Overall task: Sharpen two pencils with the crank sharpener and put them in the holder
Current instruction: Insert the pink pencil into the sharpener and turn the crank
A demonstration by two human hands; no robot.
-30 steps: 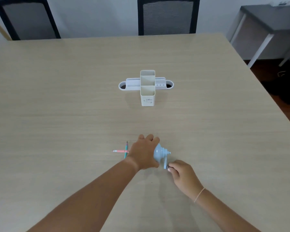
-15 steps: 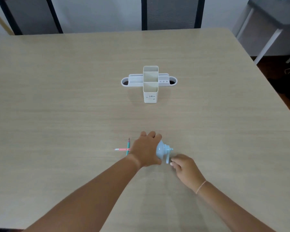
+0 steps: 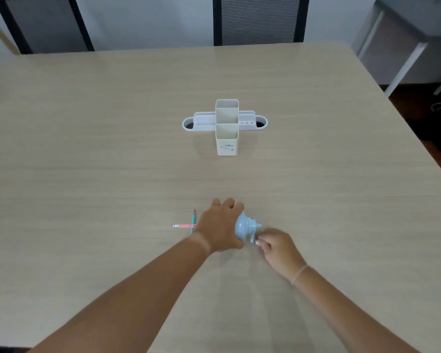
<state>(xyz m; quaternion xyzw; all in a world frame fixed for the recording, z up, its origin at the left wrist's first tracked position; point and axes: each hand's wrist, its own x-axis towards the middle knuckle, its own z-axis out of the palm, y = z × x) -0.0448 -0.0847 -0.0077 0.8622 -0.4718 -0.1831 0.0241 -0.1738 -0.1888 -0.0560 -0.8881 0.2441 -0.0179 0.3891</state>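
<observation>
Person at the near edge of the pale wood-grain bench point(image 3: 87, 161), both arms reaching out over it.

Left hand point(image 3: 220, 226) wrapped over the small pale-blue plastic crank sharpener point(image 3: 242, 228), pressing it down on the bench, near edge, about centre. Right hand point(image 3: 278, 247) pinched narrow on the sharpener's crank handle point(image 3: 252, 240); hand blurred, which reads as cranking under way.

Pink pencil point(image 3: 182, 226) lies level, its inner end hidden behind the left hand. Looks fed into the sharpener, but the mouth itself is out of sight, so cannot confirm. Teal pencil point(image 3: 193, 220) lies across the pink one just left of the hand, dark point towards the far edge. Whether it counts as sharpened is too small to judge.

White plastic desk holder point(image 3: 227, 146), tall square compartments with low side wings, stands well apart towards the middle of the bench. Nothing visible in it. Judgement: task early, neither pencil delivered.

Risks from here:
- The hold-down grip alone anchors the sharpener; if it eases while the crank turns, the body may twist or skid.
- Pink pencil appears unsupported along its length. It could rotate with the cutter or back out, leaving the tip blunt or snapped.
- Teal pencil lies crossed with the pink one; any shift of the pink could set it rolling.
- Over-cranking could break the lead.
</observation>
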